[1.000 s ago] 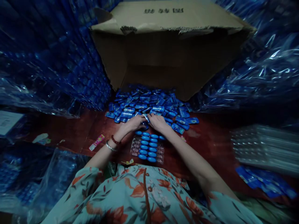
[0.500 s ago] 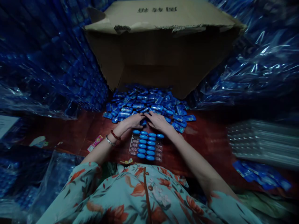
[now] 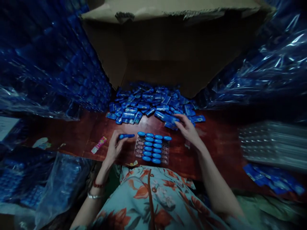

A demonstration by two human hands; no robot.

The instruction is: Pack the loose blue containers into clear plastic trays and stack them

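A clear blister tray lies on the table in front of me, holding rows of glossy blue oval pieces. Left of the tray, my left hand pinches a slim blue packet, seen nearly edge-on and pointing toward the tray. At the right front of a heap of small blue printed packets, my right hand has thumb and fingers closed about the end of a blue packet. The outer columns of the tray show dark, patterned hollows.
An open cardboard box stands behind the heap. Bagged blue goods are stacked at left, with more wrapped goods at right. Clear trays and flat blue wrappers lie right. A pink wrapper lies left.
My hands have parted from the front of the heap. The left came back and left with a blue packet; the right moved right along the heap. The view has shifted slightly.
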